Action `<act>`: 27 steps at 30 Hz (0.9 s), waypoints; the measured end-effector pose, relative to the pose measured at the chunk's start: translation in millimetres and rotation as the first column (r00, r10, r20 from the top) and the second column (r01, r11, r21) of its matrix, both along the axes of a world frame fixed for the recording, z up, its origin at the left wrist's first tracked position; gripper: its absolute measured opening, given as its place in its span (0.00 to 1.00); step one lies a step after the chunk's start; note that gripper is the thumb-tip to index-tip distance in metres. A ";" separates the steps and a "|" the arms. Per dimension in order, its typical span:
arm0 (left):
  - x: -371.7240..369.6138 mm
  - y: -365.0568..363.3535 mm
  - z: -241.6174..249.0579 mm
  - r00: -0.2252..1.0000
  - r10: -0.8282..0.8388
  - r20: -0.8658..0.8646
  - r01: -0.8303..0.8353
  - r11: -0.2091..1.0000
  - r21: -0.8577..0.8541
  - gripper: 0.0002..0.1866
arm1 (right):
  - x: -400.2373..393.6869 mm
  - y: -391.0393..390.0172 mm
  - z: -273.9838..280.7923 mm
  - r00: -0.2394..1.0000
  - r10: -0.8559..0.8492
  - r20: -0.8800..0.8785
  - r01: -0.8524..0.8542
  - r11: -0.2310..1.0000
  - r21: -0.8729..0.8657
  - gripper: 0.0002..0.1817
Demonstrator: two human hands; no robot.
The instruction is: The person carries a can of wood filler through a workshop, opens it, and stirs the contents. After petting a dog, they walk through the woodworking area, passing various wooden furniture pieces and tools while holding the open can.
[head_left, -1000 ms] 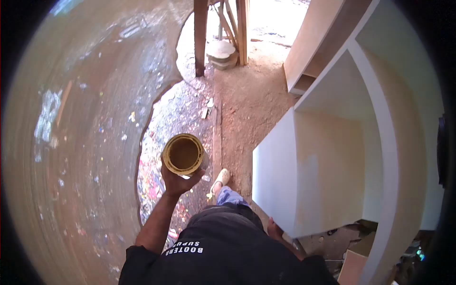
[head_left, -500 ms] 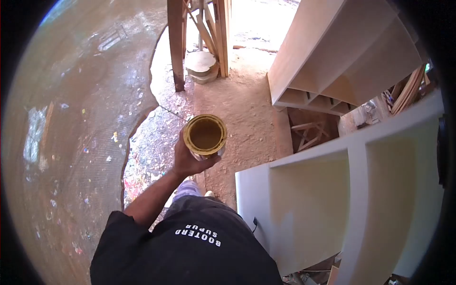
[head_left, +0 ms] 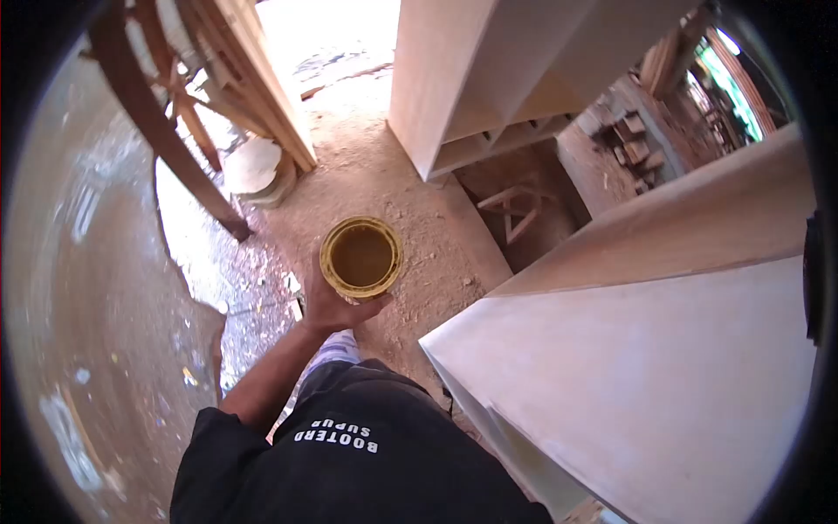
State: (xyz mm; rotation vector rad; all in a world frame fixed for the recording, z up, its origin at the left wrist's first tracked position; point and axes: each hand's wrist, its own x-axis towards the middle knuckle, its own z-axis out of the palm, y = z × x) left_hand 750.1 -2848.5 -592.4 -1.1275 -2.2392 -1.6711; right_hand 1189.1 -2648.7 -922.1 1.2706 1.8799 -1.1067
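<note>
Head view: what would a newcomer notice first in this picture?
First comes the open can at the centre, full of brownish-yellow liquid, held upright from below by the left hand over the dirt floor. Next is the big pale cabinet filling the lower right. Behind it, at the top, stands a wooden shelf unit.

The person wears a black shirt (head_left: pixel 349 463) with short sleeves. Small white letters (head_left: pixel 336 434) are printed across the front of it. The left arm (head_left: pixel 271 375) is bare below the sleeve. Striped light trousers (head_left: pixel 336 349) peek out just past the shirt
</note>
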 end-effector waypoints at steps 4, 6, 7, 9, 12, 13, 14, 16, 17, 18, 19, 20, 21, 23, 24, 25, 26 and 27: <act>-78.8 8.7 -4.5 0.983 -0.134 -0.123 0.110 0.977 -0.183 0.53 | -40.7 -51.2 0.9 0.997 -0.032 0.067 0.033 0.999 -0.007 0.33; -112.9 18.3 -5.6 0.981 -0.190 -0.021 0.188 0.978 -0.094 0.53 | -68.5 -70.5 -1.6 0.995 -0.058 0.085 0.056 0.998 0.022 0.33; -126.3 23.8 -7.4 0.976 -0.214 0.032 0.215 0.975 -0.050 0.54 | -80.4 -76.2 -5.0 0.993 -0.076 0.088 0.072 0.996 0.045 0.33; -154.3 36.2 -6.9 0.963 -0.233 0.132 0.236 0.972 -0.005 0.53 | -118.8 -76.5 -16.2 0.991 -0.136 0.023 0.129 0.975 0.181 0.33; -203.4 57.3 -1.3 0.961 -0.215 0.174 0.215 0.976 0.021 0.52 | -162.7 -65.8 -87.6 0.997 -0.032 0.068 0.015 0.972 0.235 0.31; -219.8 64.1 -4.1 0.963 -0.221 0.156 0.225 0.974 -0.010 0.51 | -180.0 -63.8 -107.4 0.994 0.030 0.104 -0.053 0.973 0.226 0.30; -236.6 71.8 -8.4 0.963 -0.225 0.148 0.232 0.972 -0.039 0.51 | -202.3 -56.1 -83.8 0.994 0.009 0.110 -0.037 0.966 0.256 0.28; -272.5 91.2 -3.1 0.958 -0.238 0.162 0.241 0.971 0.003 0.51 | -258.5 -30.2 -14.0 0.993 -0.024 0.113 -0.013 0.949 0.316 0.26; -290.9 100.8 -0.7 0.971 -0.210 0.115 0.213 0.977 -0.006 0.51 | -271.1 -19.3 -25.3 0.989 0.110 0.095 -0.132 0.954 0.268 0.24; -308.9 110.2 0.6 0.982 -0.180 0.065 0.181 0.983 -0.013 0.51 | -274.4 -1.4 -39.6 0.967 0.245 0.069 -0.255 0.940 0.227 0.23; -328.7 119.7 0.9 0.989 -0.149 0.011 0.149 0.989 -0.013 0.51 | -275.4 14.9 -59.6 0.926 0.375 0.038 -0.375 0.906 0.195 0.22; -350.7 126.0 -0.2 0.985 -0.159 -0.063 0.149 0.978 -0.146 0.53 | -284.0 27.3 -64.1 0.926 0.349 -0.144 -0.284 0.895 0.344 0.19; -370.9 135.9 -3.5 0.989 -0.125 -0.073 0.115 0.985 -0.128 0.54 | -298.2 56.2 -69.9 0.905 0.386 -0.179 -0.332 0.904 0.268 0.18; -406.9 151.5 -8.2 0.995 -0.054 -0.080 0.045 0.994 -0.103 0.56 | -336.4 112.0 -54.7 0.861 0.445 -0.247 -0.434 0.895 0.100 0.17; -423.0 160.6 -4.7 0.995 -0.033 -0.089 0.026 0.996 -0.085 0.56 | -364.0 139.0 -50.3 0.949 0.216 -0.231 -0.221 0.975 0.002 0.16; -441.5 172.5 1.9 0.994 -0.011 -0.107 0.005 0.998 -0.061 0.57 | -397.9 171.6 -45.4 0.982 0.050 -0.184 -0.059 0.997 -0.046 0.15; -455.1 180.8 6.2 0.993 0.014 -0.115 -0.019 0.999 -0.039 0.58 | -430.3 204.5 -43.0 0.983 -0.124 -0.138 0.115 0.991 -0.074 0.14; -465.1 187.8 8.1 0.988 0.059 -0.143 -0.066 0.997 -0.049 0.59 | -460.5 240.4 -39.3 0.972 -0.221 -0.078 0.216 0.975 -0.059 0.14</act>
